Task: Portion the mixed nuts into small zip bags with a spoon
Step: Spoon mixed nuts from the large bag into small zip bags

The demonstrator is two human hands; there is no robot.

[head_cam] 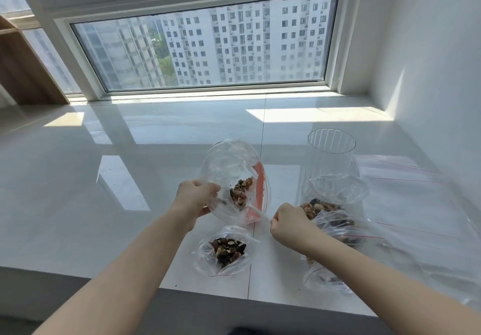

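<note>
Left hand gripping nut bag, right hand clutching spoon inside

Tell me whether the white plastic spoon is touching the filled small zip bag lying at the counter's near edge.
Apart. The head view shows bare counter between the white plastic spoon and the filled small zip bag.

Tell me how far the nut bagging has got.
Done: small clear zip bag near the counter edge holds nuts. In hand: left hand holds the big clear bag open; right hand scoops inside with the white plastic spoon. Left: flat empty zip bags.
</note>
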